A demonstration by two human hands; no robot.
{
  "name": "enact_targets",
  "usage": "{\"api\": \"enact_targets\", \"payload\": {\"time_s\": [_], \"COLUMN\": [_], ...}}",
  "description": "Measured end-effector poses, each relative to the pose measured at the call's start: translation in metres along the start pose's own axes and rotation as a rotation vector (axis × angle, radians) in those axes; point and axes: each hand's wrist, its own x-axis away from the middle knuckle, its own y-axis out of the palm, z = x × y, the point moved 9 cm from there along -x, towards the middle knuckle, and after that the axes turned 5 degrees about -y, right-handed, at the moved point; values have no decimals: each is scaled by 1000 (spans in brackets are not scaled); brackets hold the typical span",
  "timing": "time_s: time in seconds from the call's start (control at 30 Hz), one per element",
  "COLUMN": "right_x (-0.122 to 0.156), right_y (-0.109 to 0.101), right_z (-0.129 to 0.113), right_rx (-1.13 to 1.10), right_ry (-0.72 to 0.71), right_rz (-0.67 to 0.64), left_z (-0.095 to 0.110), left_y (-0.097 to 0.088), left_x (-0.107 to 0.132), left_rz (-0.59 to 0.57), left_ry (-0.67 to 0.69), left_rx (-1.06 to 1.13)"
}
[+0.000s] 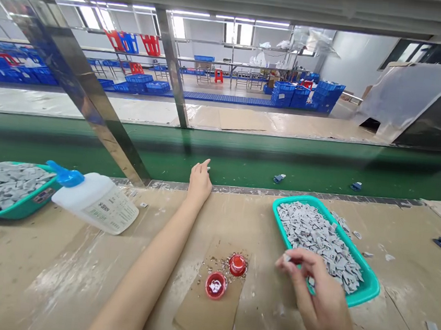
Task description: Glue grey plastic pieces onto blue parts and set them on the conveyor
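Well left of the green basket, a white bottle sits on the counter. Also left of the basket, I observe my left grip at the near edge of the green belt, fingers partly curled; I cannot tell whether it holds anything. Two red cups stand left of the basket. A blue clip lies on the belt beyond the basket. Beside the basket's left rim, one grey piece is pinched at the fingertips of my right grip; further grey pieces fill the basket.
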Motion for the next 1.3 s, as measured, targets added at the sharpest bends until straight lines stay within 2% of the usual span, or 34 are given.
{"api": "enact_targets", "payload": {"time_s": [0.13, 0.2, 0.3, 0.53, 0.77, 1.3], "right_x": [18, 23, 24, 19, 14, 12], "right_y": [55, 74, 89, 94, 95, 91], "right_z": [-5, -2, 9, 28, 28, 23], "right_rx": [-460, -580, -662, -620, -553, -557], "right_ry": [245, 360, 452, 476, 445, 428], "right_rz": [-228, -261, -241, -154, -157, -141], "left_z": [10, 13, 15, 14, 13, 17], "left_y": [-6, -9, -11, -11, -10, -10], "left_x": [4, 5, 6, 6, 7, 8], "left_rz": [33, 47, 63, 74, 62, 40], "left_ry": [47, 65, 82, 93, 88, 73], "left_rx": [-9, -2, 14, 33, 42, 63]}}
